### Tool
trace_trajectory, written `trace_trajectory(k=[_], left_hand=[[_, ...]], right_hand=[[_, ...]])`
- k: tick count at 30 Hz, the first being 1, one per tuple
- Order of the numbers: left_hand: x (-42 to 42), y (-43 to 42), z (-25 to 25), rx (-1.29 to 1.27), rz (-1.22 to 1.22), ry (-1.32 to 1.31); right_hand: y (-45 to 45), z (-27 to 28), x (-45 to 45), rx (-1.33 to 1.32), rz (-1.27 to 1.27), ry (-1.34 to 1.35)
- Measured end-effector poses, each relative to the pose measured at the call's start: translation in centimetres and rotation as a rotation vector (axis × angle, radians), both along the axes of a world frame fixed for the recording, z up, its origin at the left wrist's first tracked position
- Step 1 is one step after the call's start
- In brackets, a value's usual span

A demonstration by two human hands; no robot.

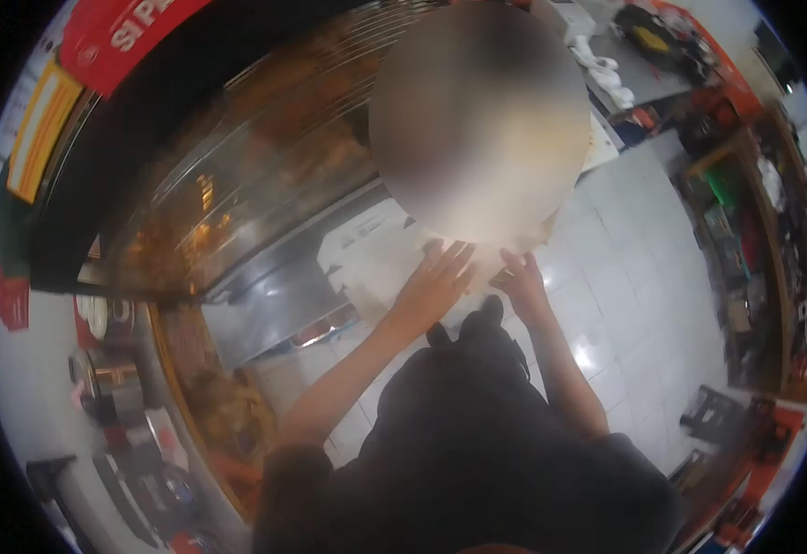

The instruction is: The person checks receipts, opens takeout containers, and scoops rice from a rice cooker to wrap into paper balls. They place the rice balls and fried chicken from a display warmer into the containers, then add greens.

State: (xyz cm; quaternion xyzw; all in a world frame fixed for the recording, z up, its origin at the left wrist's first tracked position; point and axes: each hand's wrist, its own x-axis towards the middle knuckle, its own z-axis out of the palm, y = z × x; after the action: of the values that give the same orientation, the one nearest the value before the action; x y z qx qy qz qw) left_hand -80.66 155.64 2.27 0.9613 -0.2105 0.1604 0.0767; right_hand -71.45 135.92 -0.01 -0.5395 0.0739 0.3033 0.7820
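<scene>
a shiny metal tabletop [265,309] carries pale paper-like sheets [362,249] towards one end. beside it, glossy white tiles cover the floor [648,268], with a dark crate-like object [713,414] at one edge.

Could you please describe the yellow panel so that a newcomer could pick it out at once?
Find the big display case in the upper left, then follow its dark border outward to the left. The yellow panel sits there, just below a red sign with white letters. Its yellow face and orange stripes set it apart.
</scene>
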Motion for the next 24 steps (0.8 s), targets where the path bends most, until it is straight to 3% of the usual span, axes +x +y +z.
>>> trace_trajectory(k=[1,2,3,5,6,9,11,13,14,16,18,21,22,24], left_hand=[[0.1,0.0,-1.3,-0.253,0.127,0.036],[0.2,0.3,-2.2,-0.505,0.245,0.063],[-0.8,0.0,-2.5,-0.503,0.260,0.058],[-2.4,-0.2,-3.6,-0.297,0.610,0.278],[-2.7,-0.3,-5.4,-0.242,0.668,0.323],[-2.8,0.4,-13.8,-0.296,0.563,0.368],[-2.7,0.7,-14.7,-0.374,0.569,0.379],[-3.0,0.9,-11.8,-0.422,0.583,0.443],[-4.0,1.1,-10.0,-0.431,0.592,0.446],[-6.3,2.0,-5.7,-0.650,0.537,0.250],[-8.9,2.8,-2.3,-0.725,0.606,0.236],[-11.9,3.6,3.6,-0.813,0.791,0.325],[-12.8,3.7,4.4,-0.830,0.773,0.300],[-14.4,3.6,6.1,-0.854,0.814,0.255]], right_hand=[[0.5,-2.6,1.2,0.083,-0.106,0.129],[1.1,-5.0,2.2,0.160,-0.093,0.095],[1.3,-6.6,2.5,0.162,-0.078,0.096],[2.8,-10.4,4.2,0.060,-0.036,-0.019],[3.5,-12.6,5.3,0.026,-0.020,-0.055],[5.8,-16.9,8.5,0.247,0.099,0.085],[7.4,-16.0,9.0,0.033,0.000,0.015],[7.0,-19.0,10.4,-0.066,0.087,-0.085],[6.4,-22.5,10.9,-0.202,0.142,-0.373],[6.3,-22.3,9.7,-0.332,0.223,-0.666],[6.2,-14.5,5.1,-0.180,-0.004,0.079],[6.0,-10.2,0.2,-0.129,0.415,0.235],[6.6,-8.1,-2.2,-0.088,0.578,0.151],[9.5,-3.3,-5.9,-0.018,0.651,0.082]])
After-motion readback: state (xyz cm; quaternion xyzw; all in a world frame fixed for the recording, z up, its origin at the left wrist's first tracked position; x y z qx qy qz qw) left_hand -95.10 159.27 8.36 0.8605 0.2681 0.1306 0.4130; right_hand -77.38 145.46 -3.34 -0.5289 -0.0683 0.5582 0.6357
